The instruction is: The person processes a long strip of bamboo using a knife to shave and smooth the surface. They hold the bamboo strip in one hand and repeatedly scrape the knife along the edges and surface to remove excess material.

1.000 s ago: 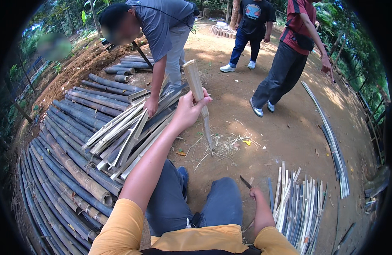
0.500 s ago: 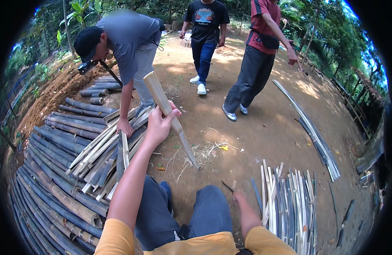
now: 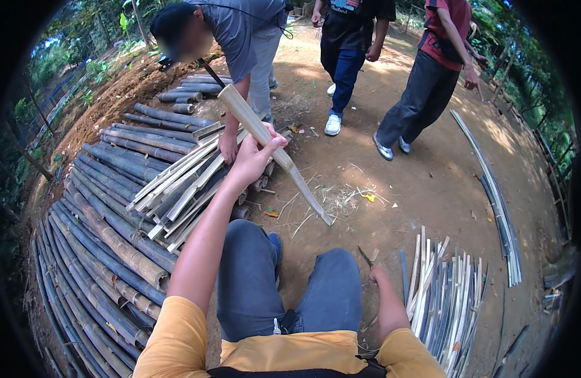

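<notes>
My left hand is closed around a long split piece of bamboo, held out in front of me. The piece slants, its upper end to the left and its narrower lower end near pale shavings on the ground. Low beside my right knee, my right hand grips a knife, its dark blade pointing up and left. Left of my legs, split bamboo strips lie heaped on dark bamboo poles. A co-worker's hand reaches down to that heap.
To my right lies a bundle of thin bamboo strips. Longer strips stretch along the far right. A bending co-worker stands at the heap; a person in a black shirt and one in red stand ahead.
My view has turned left and down, so the scene sits further right and higher. The person in the black shirt has stepped nearer. Both my hands keep their holds.
</notes>
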{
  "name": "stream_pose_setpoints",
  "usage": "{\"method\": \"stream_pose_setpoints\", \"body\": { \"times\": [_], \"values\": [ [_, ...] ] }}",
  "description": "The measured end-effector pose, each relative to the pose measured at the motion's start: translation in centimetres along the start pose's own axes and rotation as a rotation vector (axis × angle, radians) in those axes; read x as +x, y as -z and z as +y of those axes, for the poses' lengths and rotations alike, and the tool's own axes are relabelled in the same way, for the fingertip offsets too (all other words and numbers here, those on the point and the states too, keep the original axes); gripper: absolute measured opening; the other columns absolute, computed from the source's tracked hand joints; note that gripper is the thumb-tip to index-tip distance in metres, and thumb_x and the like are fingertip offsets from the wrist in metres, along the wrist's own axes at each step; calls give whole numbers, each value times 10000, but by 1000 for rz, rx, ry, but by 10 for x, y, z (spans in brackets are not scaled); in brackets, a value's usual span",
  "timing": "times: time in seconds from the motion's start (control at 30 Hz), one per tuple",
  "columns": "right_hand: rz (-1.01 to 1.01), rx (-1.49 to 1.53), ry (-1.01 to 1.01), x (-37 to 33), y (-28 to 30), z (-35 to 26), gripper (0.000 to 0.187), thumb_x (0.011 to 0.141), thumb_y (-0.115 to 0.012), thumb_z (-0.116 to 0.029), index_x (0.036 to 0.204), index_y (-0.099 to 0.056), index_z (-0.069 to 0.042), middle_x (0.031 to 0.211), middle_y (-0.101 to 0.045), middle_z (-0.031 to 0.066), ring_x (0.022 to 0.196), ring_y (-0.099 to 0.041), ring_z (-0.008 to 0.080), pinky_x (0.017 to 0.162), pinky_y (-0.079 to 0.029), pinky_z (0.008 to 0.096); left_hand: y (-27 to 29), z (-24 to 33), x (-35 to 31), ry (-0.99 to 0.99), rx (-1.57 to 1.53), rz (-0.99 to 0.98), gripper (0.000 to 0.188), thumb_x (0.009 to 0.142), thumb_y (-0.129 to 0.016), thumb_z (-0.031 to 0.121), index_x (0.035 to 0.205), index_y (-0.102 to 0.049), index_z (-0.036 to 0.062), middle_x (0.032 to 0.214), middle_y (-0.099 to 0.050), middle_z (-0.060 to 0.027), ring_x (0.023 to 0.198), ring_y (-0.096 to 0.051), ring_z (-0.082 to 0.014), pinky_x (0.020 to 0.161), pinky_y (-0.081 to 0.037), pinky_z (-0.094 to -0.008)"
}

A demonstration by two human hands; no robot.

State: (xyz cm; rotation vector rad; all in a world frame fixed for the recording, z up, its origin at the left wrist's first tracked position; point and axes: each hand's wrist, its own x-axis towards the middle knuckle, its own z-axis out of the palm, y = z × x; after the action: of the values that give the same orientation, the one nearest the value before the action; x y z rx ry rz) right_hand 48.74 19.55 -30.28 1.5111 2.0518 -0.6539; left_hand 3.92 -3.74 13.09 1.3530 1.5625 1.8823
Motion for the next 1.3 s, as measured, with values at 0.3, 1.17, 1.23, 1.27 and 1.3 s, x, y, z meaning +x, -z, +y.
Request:
{"method": "stream_pose_setpoints", "body": {
  "times": [0.3,1.17,1.23,1.27,1.3],
  "values": [
    [138,0,-13,-40,-4,-7,290,922,-575,-247,1145,-701,-111,1130,-689,205,1073,-666,377,865,-558,461,10,-5,-18,32,0,29,157,1020,-541,122,1092,-404,94,1026,-646,-85,1068,-642,-194,964,-491,-372],
    [248,215,-168,-56,21,-18,252,907,-624,-260,982,-706,-33,914,-697,211,848,-694,318,707,-537,429,46,-51,-51,-174,-65,198,62,1039,-455,114,1029,-426,60,911,-641,-132,936,-694,-324,855,-590,-439],
    [135,341,-137,-62,45,-33,227,836,-679,-193,811,-666,33,676,-666,171,587,-665,277,521,-495,406,56,-41,-56,-100,-36,249,69,1040,-453,118,1026,-427,56,918,-637,-132,946,-694,-338,843,-595,-444],
    [118,361,-105,-69,54,-41,219,819,-682,-174,772,-636,35,633,-631,146,538,-625,259,492,-472,400,60,-39,-60,-117,-37,254,85,1041,-458,128,1025,-428,50,902,-643,-128,919,-700,-316,805,-592,-410],
    [106,384,-78,-74,62,-46,220,802,-686,-156,734,-606,37,590,-595,120,489,-584,241,462,-449,394,60,-42,-63,-136,-44,255,101,1042,-463,139,1024,-430,45,886,-649,-124,892,-706,-294,768,-588,-376]
  ]
}}
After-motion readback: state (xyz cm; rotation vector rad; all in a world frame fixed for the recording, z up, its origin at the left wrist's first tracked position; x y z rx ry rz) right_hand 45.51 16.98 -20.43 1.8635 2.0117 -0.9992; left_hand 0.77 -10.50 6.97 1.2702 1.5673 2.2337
